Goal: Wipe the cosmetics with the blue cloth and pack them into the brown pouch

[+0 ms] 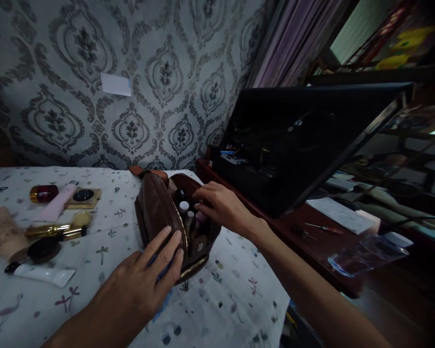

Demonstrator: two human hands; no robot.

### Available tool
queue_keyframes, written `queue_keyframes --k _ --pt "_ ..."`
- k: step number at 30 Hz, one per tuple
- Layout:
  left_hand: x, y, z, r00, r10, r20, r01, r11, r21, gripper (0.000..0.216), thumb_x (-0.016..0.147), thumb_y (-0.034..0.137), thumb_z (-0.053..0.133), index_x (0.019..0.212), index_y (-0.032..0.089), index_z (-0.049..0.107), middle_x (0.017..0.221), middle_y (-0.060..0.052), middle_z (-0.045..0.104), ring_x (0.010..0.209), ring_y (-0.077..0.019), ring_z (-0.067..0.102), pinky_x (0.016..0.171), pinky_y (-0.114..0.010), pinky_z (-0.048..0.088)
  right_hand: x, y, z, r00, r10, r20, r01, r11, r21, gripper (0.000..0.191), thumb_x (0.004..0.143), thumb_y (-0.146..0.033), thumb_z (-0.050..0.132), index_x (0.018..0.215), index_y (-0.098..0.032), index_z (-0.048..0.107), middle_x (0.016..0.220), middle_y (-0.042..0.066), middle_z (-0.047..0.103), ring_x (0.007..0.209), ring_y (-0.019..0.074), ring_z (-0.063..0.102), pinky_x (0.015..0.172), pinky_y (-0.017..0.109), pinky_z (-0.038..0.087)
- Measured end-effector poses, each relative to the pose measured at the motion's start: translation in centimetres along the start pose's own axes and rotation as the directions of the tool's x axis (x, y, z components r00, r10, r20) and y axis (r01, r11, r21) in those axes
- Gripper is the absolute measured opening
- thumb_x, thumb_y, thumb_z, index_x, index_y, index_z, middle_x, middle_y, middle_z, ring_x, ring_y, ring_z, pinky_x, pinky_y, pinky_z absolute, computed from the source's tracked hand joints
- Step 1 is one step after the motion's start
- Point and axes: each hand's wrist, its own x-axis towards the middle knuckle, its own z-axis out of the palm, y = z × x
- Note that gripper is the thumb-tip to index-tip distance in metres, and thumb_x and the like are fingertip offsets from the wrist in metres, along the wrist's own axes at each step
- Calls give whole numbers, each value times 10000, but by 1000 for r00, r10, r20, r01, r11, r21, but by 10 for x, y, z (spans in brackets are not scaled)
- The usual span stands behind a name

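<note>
A brown makeup bag [150,208] stands unzipped on the patterned cloth, its gold zip parted. Inside it are a white-capped bottle [183,207], a black-capped bottle [181,194] and other small cosmetics. My left hand [145,275] grips the near rim of the bag, fingers laid over its side and thumb hidden. Something blue shows partly behind these fingers. From the right, my right hand [221,205] reaches into the opening with bent fingers drawn together; what the fingertips hold, if anything, cannot be made out.
Left on the cloth lie a pink tube [58,200], a dark red bottle [44,193], a compact [83,195], a round black case [44,249], a white tube [45,274] and a beige tube [5,232]. A large black screen [297,140] leans over the red-brown desk [311,241], which holds a screwdriver [324,228].
</note>
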Motion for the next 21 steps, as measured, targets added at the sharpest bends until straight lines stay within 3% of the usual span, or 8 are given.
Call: queue_keyframes --k 3,5,11,16,21 --pt "-3 2 5 1000 -15 -15 15 1000 -19 415 900 73 419 1273 146 585 1465 -120 518 1425 -283 373 890 -330 536 -9 7 5 981 70 -178 -45 989 141 190 947 -204 538 1077 -194 677 1109 96 683 1041 213 620 899 350 491" --pt "-4 2 5 1000 -13 -13 13 1000 -22 413 898 71 429 1273 145 583 1474 -124 510 1437 -289 355 920 -345 532 -15 11 10 966 125 -225 -91 984 156 170 945 -218 539 1007 -200 695 1153 106 665 1085 230 613 924 379 496" --pt "-3 0 1 998 12 58 -12 1000 -6 441 897 58 441 1314 138 561 1513 -127 467 1444 -294 351 974 -363 520 -21 11 21 964 185 -193 -167 980 105 68 863 -218 657 843 -181 710 1236 126 630 1152 265 579 972 436 481" --pt "-4 2 7 1000 -18 -17 18 1000 -9 399 914 86 435 1276 152 589 1505 -127 475 1440 -288 362 978 -374 515 -11 4 23 963 176 -204 -158 982 99 125 868 -163 624 783 -186 713 1146 100 674 1071 244 595 930 406 489" --pt "-4 3 8 1000 -21 -8 20 1000 -15 402 908 85 451 1285 146 575 1496 -127 485 1429 -293 370 889 -336 540 -8 5 29 961 154 -232 -121 981 150 127 855 -152 633 771 -193 719 1108 92 690 1060 248 593 914 415 500"
